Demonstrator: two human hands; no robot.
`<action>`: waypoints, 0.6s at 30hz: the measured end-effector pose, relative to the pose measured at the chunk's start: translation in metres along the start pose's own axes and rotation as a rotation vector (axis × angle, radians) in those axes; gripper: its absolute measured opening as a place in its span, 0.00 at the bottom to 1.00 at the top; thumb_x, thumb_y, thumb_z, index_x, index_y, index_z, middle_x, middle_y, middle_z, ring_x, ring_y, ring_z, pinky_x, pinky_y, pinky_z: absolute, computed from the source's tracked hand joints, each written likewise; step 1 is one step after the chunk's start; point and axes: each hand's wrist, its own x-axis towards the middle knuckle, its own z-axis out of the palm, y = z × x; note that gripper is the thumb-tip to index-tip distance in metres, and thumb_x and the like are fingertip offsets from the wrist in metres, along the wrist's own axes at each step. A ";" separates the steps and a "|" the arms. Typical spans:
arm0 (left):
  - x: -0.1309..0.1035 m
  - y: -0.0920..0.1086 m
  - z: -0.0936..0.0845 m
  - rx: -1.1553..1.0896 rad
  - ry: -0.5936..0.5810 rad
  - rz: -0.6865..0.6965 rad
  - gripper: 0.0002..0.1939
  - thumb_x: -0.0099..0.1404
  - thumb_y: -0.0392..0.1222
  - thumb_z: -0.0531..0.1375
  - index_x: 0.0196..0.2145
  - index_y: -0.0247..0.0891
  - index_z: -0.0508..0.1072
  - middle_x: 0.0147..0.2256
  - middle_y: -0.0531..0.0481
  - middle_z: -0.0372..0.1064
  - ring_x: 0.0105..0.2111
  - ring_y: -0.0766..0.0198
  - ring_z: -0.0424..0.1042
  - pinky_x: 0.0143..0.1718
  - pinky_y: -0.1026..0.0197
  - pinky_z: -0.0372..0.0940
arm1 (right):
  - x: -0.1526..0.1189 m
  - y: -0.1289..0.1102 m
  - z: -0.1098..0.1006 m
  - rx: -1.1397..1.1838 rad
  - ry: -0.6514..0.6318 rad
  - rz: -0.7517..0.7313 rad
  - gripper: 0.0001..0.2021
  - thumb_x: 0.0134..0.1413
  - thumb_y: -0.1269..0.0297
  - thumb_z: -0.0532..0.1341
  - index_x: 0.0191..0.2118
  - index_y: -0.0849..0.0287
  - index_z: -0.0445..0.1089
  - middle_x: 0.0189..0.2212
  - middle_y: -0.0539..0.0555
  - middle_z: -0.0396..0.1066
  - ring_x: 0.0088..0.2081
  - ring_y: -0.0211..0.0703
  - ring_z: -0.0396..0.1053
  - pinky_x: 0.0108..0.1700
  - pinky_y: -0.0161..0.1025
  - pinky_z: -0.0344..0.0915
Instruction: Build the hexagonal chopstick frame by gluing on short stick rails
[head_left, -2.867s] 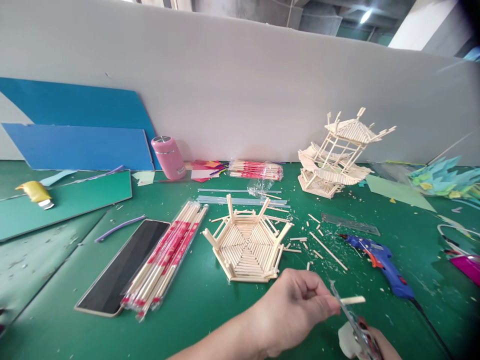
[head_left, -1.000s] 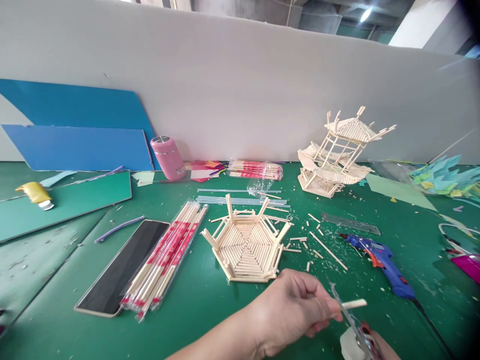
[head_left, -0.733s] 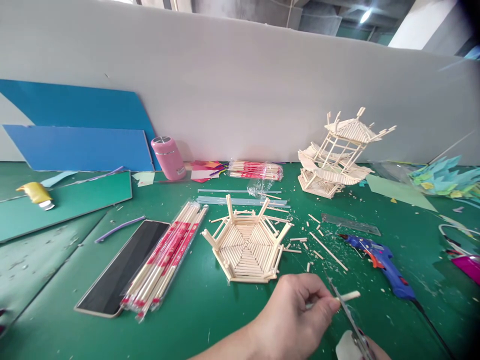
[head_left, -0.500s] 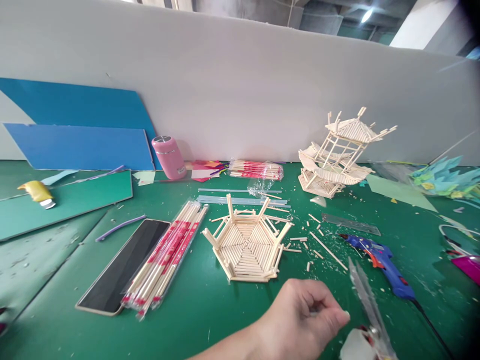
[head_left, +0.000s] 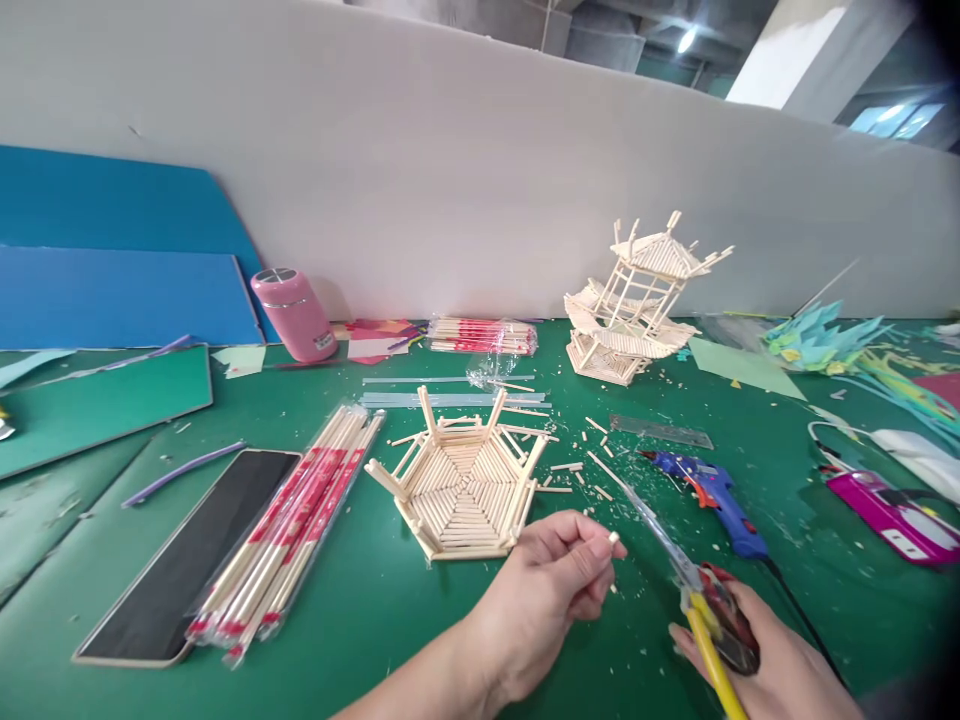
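Observation:
My left hand is closed in a pinch on a short piece of wooden stick; its pale end pokes out past the thumb. My right hand is wrapped round a pair of scissors with a yellow handle. The blades look closed, pointing away toward the cut bits of stick. Just beyond my left hand lies a six-sided frame of wooden sticks, with a ringed floor and short posts standing at several corners. My left hand partly overlaps its near right corner.
A blue glue gun lies right of the scissors, its cord running toward me. A stick pagoda stands at the back. Left are packaged sticks, a dark phone-like slab and a pink bottle. A magenta device sits far right.
The view has turned right, so table objects appear farther left. The scissors, blurred before, now show clearly with my right hand on them. The stick piece in my left hand has become visible.

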 end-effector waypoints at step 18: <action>0.002 -0.005 -0.002 -0.040 0.007 -0.020 0.12 0.55 0.44 0.64 0.27 0.33 0.66 0.16 0.60 0.52 0.17 0.75 0.45 0.21 0.65 0.36 | 0.012 0.009 0.004 -0.035 -0.149 -0.001 0.26 0.51 0.50 0.55 0.53 0.57 0.57 0.49 0.58 0.69 0.47 0.48 0.69 0.43 0.35 0.68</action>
